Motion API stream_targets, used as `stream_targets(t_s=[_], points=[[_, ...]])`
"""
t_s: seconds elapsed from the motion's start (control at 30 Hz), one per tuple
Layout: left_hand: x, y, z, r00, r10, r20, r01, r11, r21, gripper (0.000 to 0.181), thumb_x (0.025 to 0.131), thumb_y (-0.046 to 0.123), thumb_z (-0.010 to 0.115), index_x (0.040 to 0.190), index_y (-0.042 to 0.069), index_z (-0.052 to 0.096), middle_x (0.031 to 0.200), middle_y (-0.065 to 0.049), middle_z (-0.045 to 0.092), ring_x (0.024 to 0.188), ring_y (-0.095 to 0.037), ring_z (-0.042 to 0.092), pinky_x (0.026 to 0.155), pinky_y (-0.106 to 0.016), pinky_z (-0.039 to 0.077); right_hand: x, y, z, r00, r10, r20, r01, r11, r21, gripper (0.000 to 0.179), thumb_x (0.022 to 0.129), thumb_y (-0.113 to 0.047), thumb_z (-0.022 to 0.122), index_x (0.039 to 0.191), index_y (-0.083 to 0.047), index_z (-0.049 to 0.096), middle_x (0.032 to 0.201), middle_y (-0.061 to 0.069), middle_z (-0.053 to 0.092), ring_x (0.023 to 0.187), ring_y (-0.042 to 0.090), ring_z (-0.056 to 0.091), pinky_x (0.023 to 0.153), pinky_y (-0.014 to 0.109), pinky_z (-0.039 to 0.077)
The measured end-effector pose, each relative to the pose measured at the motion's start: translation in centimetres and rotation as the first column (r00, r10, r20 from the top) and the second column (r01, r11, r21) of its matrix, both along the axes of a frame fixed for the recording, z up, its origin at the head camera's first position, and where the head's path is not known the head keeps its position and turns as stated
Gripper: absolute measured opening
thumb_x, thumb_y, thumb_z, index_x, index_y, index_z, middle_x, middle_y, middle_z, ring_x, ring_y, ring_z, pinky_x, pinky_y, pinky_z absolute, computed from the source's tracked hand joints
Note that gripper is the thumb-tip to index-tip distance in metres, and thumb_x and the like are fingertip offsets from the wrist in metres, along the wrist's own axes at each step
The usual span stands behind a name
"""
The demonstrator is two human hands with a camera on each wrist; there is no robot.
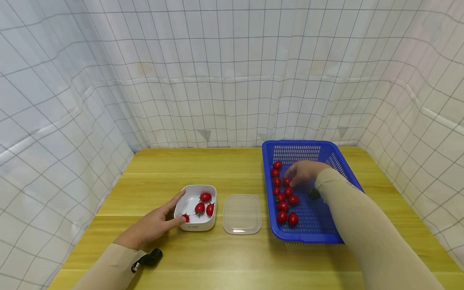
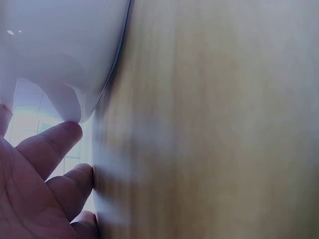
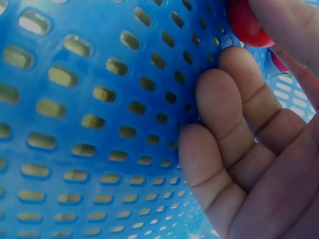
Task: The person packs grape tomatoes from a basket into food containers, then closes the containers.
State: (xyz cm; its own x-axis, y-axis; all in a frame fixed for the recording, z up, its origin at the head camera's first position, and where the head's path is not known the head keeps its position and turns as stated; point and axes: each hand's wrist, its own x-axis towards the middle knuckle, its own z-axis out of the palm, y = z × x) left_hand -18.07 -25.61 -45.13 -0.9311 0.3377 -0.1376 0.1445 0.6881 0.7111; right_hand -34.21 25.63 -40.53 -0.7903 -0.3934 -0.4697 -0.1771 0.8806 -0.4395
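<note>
My left hand [image 1: 156, 223] rests against the left side of a small white square container [image 1: 197, 227], its thumb at the near left corner and its fingers spread along the wall. Several cherry tomatoes [image 1: 199, 208] with green stems lie inside. In the left wrist view, a fingertip [image 2: 70, 132] touches the white wall. My right hand [image 1: 306, 171] reaches down into a blue perforated basket [image 1: 273, 229], pinching a cherry tomato [image 1: 287, 181] between thumb and fingers. The right wrist view has this tomato [image 3: 249, 25] by the thumb, other fingers [image 3: 219, 102] curled near the basket's floor.
More cherry tomatoes [image 1: 282, 217] lie along the basket's left side. A clear, flat square lid [image 1: 242, 214] is on the wooden table [image 1: 203, 262] between container and basket. A white grid-patterned curtain [image 1: 232, 100] encloses the table's back and sides.
</note>
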Motion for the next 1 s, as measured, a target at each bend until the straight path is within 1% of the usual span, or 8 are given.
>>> stream_targets(t_s=[0.17,0.3,0.47,0.57,0.67,0.8,1.0], points=[[-0.03,-0.13,-0.15,1.000,0.001,-0.001,-0.001,1.000,-0.001,0.082,0.103,0.053,0.064,0.168,0.047,0.015,0.172,-0.021,0.026,0.155,-0.053,0.030,0.120,-0.072,0.030,-0.31,0.18,-0.38,1.000,0.004,0.000,-0.004,1.000,-0.004,0.049,0.089,-0.025,0.080,0.136,-0.016,0.072,0.132,0.008,0.073,0.128,0.033,0.063,0.114,0.058,0.046],[-0.06,-0.19,-0.27,1.000,0.003,0.002,-0.003,1.000,0.013,0.081,0.103,0.052,0.064,0.168,0.047,0.016,0.172,-0.022,0.026,0.155,-0.052,0.031,0.120,-0.071,0.031,-0.46,0.21,-0.49,1.000,-0.015,0.022,0.016,1.000,-0.010,0.050,0.088,-0.026,0.081,0.136,-0.017,0.072,0.133,0.007,0.072,0.131,0.033,0.061,0.115,0.058,0.044],[-0.10,-0.22,-0.36,1.000,0.006,-0.001,-0.006,1.000,0.018,0.081,0.103,0.051,0.065,0.167,0.047,0.016,0.173,-0.021,0.026,0.155,-0.052,0.031,0.120,-0.071,0.031,-0.23,0.08,-0.44,0.998,-0.044,0.048,0.046,0.999,-0.028,0.049,0.089,-0.026,0.081,0.137,-0.017,0.072,0.135,0.007,0.072,0.133,0.033,0.060,0.117,0.059,0.043],[-0.08,-0.22,-0.36,1.000,0.008,0.006,-0.008,1.000,0.018,0.080,0.103,0.051,0.064,0.167,0.047,0.016,0.173,-0.021,0.025,0.155,-0.052,0.029,0.120,-0.072,0.030,-0.15,0.10,-0.48,0.997,-0.046,0.056,0.049,0.998,-0.039,0.050,0.089,-0.025,0.081,0.137,-0.015,0.072,0.136,0.008,0.071,0.134,0.034,0.060,0.117,0.060,0.043],[-0.06,-0.22,-0.35,1.000,0.011,0.016,-0.011,1.000,0.016,0.080,0.103,0.051,0.064,0.167,0.047,0.016,0.173,-0.021,0.024,0.156,-0.053,0.028,0.120,-0.072,0.030,-0.20,0.16,-0.63,0.995,-0.064,0.073,0.068,0.996,-0.053,0.050,0.090,-0.025,0.081,0.138,-0.016,0.072,0.137,0.008,0.071,0.136,0.034,0.059,0.118,0.060,0.042],[-0.11,-0.21,-0.37,1.000,0.014,0.021,-0.014,1.000,0.015,0.080,0.103,0.052,0.063,0.167,0.047,0.016,0.174,-0.020,0.023,0.157,-0.052,0.026,0.121,-0.073,0.029,-0.16,0.23,-0.68,0.994,-0.082,0.078,0.086,0.995,-0.051,0.049,0.090,-0.026,0.081,0.138,-0.018,0.072,0.139,0.007,0.070,0.138,0.035,0.058,0.119,0.061,0.041],[-0.18,-0.15,-0.27,1.000,0.014,0.027,-0.015,1.000,0.016,0.081,0.103,0.052,0.063,0.168,0.047,0.015,0.174,-0.020,0.023,0.157,-0.053,0.026,0.121,-0.073,0.029,0.20,0.10,-0.35,0.993,-0.099,0.071,0.102,0.994,-0.042,0.049,0.090,-0.027,0.081,0.138,-0.020,0.072,0.141,0.007,0.069,0.141,0.037,0.055,0.119,0.064,0.039]])
